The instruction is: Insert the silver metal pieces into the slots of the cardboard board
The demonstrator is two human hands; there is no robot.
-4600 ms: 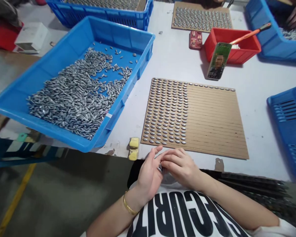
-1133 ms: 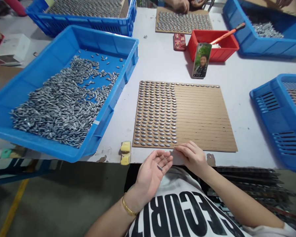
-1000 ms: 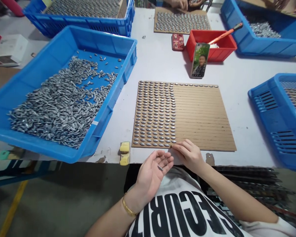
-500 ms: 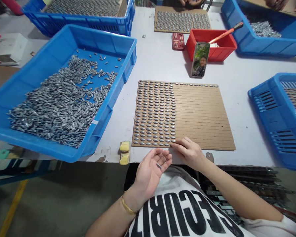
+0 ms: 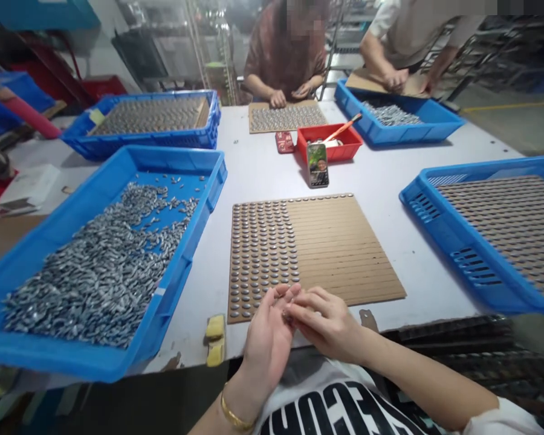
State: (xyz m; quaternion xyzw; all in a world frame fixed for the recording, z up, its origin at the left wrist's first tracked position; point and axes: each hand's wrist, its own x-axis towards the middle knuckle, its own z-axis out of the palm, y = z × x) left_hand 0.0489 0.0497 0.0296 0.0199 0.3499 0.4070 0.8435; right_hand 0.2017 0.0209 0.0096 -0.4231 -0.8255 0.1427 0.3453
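Observation:
My left hand (image 5: 268,338) lies palm up with its fingers loosely curved, just in front of the cardboard sheet (image 5: 344,248). The thumb and fingers of my right hand (image 5: 329,323) pinch together over that palm, at a small grey metal piece (image 5: 286,315) that is mostly hidden. Rows of oval silvery metal pieces (image 5: 263,241) cover the left part of the sheet, and a single line of them runs along its far edge. Drawn lines cross the bare cardboard on the right. Both hands cover part of the sheet's near edge.
A blue tray (image 5: 217,175) of loose metal pieces stands at the left; a blue crate (image 5: 428,223) holding filled sheets is at the right. Beyond the sheet are a phone (image 5: 318,166) and a red bin (image 5: 353,145). Two people work across the table.
My right hand has left the sheet's near edge and come to my left palm, where a metal piece lay. The camera has tilted up, bringing the people opposite into view.

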